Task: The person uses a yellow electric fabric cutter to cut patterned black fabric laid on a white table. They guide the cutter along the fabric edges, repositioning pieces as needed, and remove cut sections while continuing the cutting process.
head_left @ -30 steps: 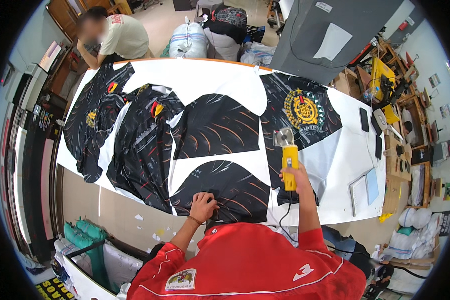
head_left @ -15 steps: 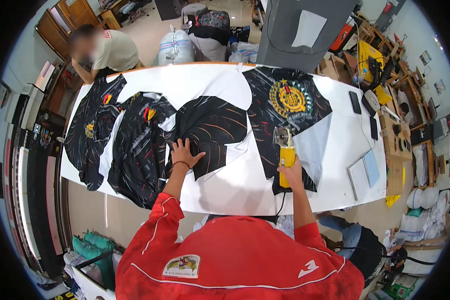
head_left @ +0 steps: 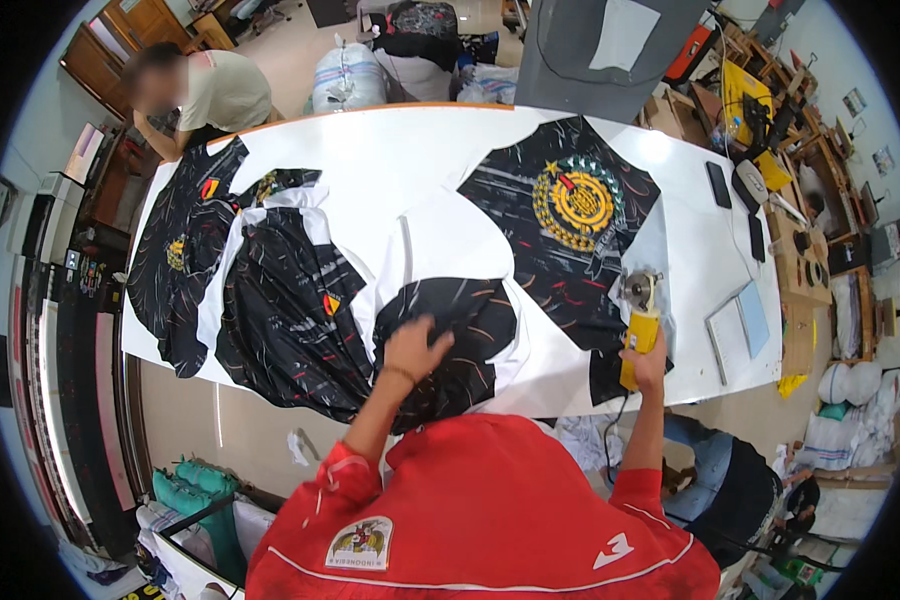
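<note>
My right hand is wrapped round the yellow body of an electric rotary fabric cutter. The cutter's round metal head rests by the lower right edge of a black patterned fabric panel with a yellow and green emblem. My left hand, slightly blurred, lies with fingers spread on a bunched black fabric piece near the table's front edge. Left of it, another black piece with a small red and yellow badge is heaped in folds. A further black panel lies at the far left.
The white table curves across the view. A phone and an open notebook lie at its right. A power cord hangs from the cutter. A person leans at the back left; a grey cabinet stands behind.
My left hand has moved right and nearer, and the fabric beneath it has slid nearer and bunched up. My right hand has carried the cutter to the right, past the emblem panel's edge.
</note>
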Available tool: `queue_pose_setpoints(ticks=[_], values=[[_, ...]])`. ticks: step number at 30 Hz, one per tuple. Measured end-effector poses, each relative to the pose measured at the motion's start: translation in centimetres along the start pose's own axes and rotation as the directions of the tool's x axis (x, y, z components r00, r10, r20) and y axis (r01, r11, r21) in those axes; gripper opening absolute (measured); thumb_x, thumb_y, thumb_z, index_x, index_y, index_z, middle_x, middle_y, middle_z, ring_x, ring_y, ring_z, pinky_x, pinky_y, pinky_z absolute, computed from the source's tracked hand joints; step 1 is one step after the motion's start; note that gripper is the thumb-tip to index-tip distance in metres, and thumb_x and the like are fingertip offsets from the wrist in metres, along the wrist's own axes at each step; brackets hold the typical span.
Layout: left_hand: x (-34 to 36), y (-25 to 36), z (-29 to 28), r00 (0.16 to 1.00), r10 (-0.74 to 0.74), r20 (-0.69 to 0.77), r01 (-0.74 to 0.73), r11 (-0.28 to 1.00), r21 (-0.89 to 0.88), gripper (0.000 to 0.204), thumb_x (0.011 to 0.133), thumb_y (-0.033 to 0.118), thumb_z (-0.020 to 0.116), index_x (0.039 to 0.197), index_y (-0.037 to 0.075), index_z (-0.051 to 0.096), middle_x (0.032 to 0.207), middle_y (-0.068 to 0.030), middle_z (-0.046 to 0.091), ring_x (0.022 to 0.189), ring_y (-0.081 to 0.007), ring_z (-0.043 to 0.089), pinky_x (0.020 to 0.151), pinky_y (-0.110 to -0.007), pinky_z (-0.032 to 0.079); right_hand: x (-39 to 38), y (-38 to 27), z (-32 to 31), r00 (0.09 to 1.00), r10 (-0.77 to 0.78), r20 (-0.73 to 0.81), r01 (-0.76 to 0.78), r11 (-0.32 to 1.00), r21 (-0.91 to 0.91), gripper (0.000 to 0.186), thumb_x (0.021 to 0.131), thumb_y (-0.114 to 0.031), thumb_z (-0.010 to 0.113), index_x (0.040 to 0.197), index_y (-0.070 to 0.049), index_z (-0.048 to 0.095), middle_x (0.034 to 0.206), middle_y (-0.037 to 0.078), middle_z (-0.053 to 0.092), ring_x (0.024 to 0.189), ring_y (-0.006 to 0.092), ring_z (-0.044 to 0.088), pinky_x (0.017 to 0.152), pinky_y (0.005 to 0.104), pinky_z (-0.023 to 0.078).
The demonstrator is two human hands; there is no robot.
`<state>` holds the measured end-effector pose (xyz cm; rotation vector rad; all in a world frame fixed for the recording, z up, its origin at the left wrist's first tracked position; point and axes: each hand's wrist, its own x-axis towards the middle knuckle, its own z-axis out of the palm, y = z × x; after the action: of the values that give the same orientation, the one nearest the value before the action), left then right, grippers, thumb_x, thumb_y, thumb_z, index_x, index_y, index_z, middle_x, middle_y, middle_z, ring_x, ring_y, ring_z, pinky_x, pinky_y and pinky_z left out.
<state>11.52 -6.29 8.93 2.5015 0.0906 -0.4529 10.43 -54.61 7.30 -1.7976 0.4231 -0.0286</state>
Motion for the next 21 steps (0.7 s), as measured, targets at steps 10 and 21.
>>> queue_pose_setpoints(ticks=[10,21], values=[[8.0,-1.2,0.7,0.944,0.017,-0.330,0.183,0.803,0.567,0.087,0.088,0.062,0.073,0.154,0.010,0.049,0.159,-0.0273,0.041,0.148,-0.0460,0.038,0.120,-0.055,0.034,-6.3,-0.1,7.0,0.993,0.080,0.088,-0.062,0.980,-0.187,0.059,0.064,-0.007,0.085,0.118,-0.002,0.059,0.100,0.010,0.069,0.087,0.0261,0.069,0.082,0.0381,0.056],[0.4,3.3,11.0,0.909,0.377,-0.176,-0.374,0.926,0.048,0.035,0.091,0.039,0.073,0.109,0.009,0.068,0.099,-0.0165,0.070,0.093,-0.0377,0.071,0.078,-0.050,0.058,-11.0,-3.7,10.8,0.963,0.252,0.094,-0.143,0.777,-0.613,0.066,0.071,-0.025,0.085,0.123,0.000,0.055,0.108,0.027,0.074,0.102,0.0457,0.073,0.089,0.0504,0.057]])
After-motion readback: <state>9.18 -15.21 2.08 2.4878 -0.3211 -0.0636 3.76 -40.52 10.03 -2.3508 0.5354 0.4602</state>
